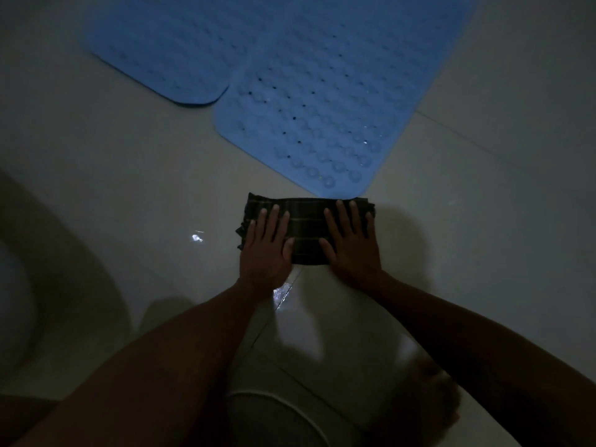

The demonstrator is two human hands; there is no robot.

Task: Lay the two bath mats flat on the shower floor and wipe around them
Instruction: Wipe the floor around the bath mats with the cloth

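**Both palms flat on a folded cloth at the corner of the near mat**

The left hand and the right hand lie side by side on a dark folded cloth, palms down, fingers straight and pointing away from the person, thumbs turned in toward each other with a strip of cloth showing between them. Neither hand curls round anything; both simply press the cloth against the pale tiled floor. The forearms reach in from the lower edge of the view, converging on the cloth.

No brand, label or writing can be read anywhere (the light is dim).

The cloth is checked with faint lighter lines, and its long axis runs left to right across the view. Its far edge touches or just overlaps the rounded near corner of the near blue mat; which of the two I cannot tell. That mat lies flat, studded with small bumps and holes, its long axis running from that corner up and to the right. The second blue mat lies flat farther off to the left, and the near mat's edge appears to overlap it.

A curved pale fixture sits at the left edge.
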